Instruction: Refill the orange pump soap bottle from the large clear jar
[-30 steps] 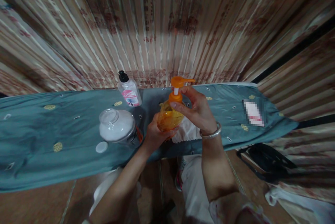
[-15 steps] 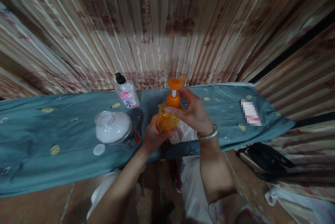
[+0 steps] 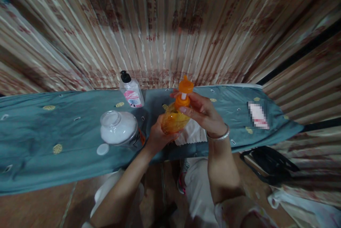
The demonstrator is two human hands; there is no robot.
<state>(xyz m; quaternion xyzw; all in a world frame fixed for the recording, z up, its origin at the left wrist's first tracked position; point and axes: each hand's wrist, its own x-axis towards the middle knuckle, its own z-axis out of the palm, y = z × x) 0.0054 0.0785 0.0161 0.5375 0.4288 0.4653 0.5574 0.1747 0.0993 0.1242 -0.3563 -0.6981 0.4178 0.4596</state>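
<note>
A see-through amber pump bottle (image 3: 173, 119) with an orange pump head (image 3: 185, 86) is held tilted to the right above the table. My left hand (image 3: 159, 136) wraps round the bottle's lower body. At the neck, my right hand (image 3: 205, 112) grips the orange collar (image 3: 182, 102) between thumb and fingers. The white pump stem shows between collar and head, and the spout points away from me. Under the bottle and right hand lies a white cloth (image 3: 192, 134), partly covered by them.
Left of my hands stand a large clear jar of white contents (image 3: 119, 128), a white round lid (image 3: 102, 149) and a clear bottle with a black pump (image 3: 133, 93). A blurred-out flat object (image 3: 258, 115) lies right on the teal tablecloth (image 3: 80, 128). Pleated curtains (image 3: 165, 25) hang behind.
The pump spout has swung from pointing right to pointing away from me. The bottle leans more to the right, and my right fingers now reach round behind the collar.
</note>
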